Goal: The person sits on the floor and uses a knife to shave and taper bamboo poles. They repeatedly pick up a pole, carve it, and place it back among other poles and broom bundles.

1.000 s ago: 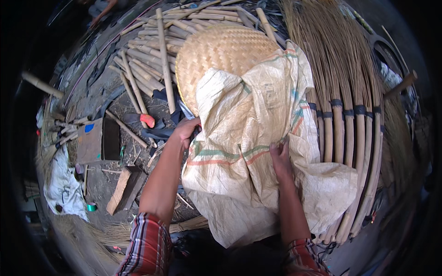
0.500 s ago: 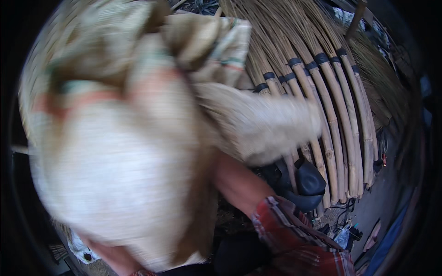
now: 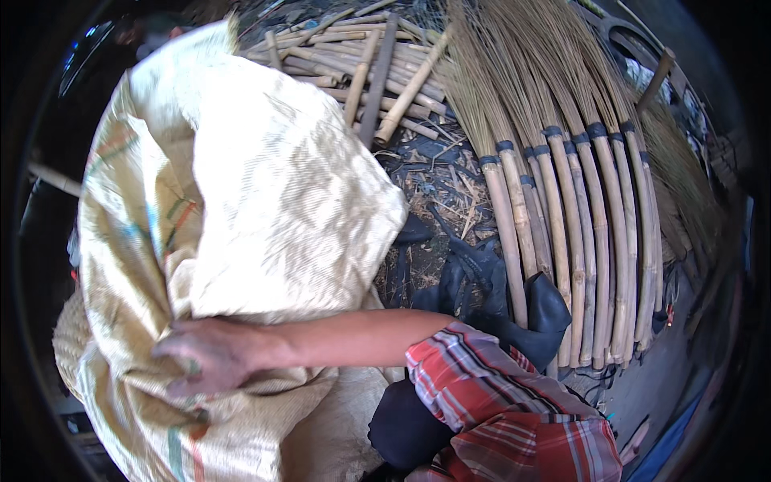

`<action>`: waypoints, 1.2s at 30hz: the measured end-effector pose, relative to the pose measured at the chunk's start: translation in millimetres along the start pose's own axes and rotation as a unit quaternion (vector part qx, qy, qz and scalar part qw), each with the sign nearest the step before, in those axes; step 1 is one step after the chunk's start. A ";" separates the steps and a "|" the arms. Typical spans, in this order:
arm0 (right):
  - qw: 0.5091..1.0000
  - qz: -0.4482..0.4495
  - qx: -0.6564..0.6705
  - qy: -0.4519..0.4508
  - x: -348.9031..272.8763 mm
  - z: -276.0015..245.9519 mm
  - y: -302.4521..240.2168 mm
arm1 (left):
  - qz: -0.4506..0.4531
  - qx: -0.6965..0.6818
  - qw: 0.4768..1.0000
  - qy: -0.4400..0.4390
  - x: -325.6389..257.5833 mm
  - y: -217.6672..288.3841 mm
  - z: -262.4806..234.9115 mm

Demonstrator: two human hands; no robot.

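Observation:
A large cream woven plastic sack (image 3: 289, 201) with red, green and blue stripes spreads over the left half of the view. Its upper part stands in a broad pale fold, and its lower part is crumpled. My right hand (image 3: 207, 357) reaches across from the lower right and rests on the creased sack, thumb and fingers apart with sack cloth between them. A red plaid sleeve covers that arm down to the elbow. My left hand does not show.
Several grass brooms (image 3: 590, 241) with bamboo handles and black bands lie side by side at right. Cut bamboo sticks (image 3: 345, 60) are heaped at the far side. Black rubber pieces (image 3: 542, 317) and scraps lie between the sack and the brooms.
The sack has dropped from a blurred, lifted bundle to a spread, creased sheet. My right hand has come out from behind it onto its left part; my left hand has gone from sight.

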State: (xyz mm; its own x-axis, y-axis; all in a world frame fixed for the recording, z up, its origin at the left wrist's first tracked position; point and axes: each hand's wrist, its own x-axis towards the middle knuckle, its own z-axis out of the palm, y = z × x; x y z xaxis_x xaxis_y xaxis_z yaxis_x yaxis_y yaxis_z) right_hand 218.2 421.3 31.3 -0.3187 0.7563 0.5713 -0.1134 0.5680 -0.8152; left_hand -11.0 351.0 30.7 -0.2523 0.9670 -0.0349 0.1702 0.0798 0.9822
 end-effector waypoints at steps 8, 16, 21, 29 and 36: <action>0.972 0.133 -0.191 0.011 -38.1 6.2 13.6 | -0.016 -0.026 1.000 0.002 -18.8 -19.2 -44.8; 0.953 0.156 -0.255 -0.037 -85.5 12.8 18.1 | -0.013 -0.033 0.999 0.036 -33.3 -24.0 -92.4; 0.951 0.207 -0.228 -0.020 -96.4 -9.6 23.4 | 0.012 -0.040 0.999 0.029 -30.7 -7.3 -101.7; 0.815 0.268 -0.441 0.264 -137.4 -147.9 4.7 | 0.031 -0.094 0.992 -0.075 -7.6 32.2 -19.1; 0.849 0.217 -0.475 0.078 -116.0 -89.4 21.9 | 0.012 -0.034 0.996 -0.076 9.8 -10.1 1.5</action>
State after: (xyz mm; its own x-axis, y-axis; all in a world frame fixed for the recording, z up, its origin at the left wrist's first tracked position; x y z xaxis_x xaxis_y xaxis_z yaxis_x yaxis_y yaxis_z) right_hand 336.9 375.0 -44.3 0.0013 0.9532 0.3023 0.8163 0.1736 -0.5509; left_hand -13.8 360.0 20.1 -0.1005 0.9944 -0.0340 0.1089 0.0449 0.9930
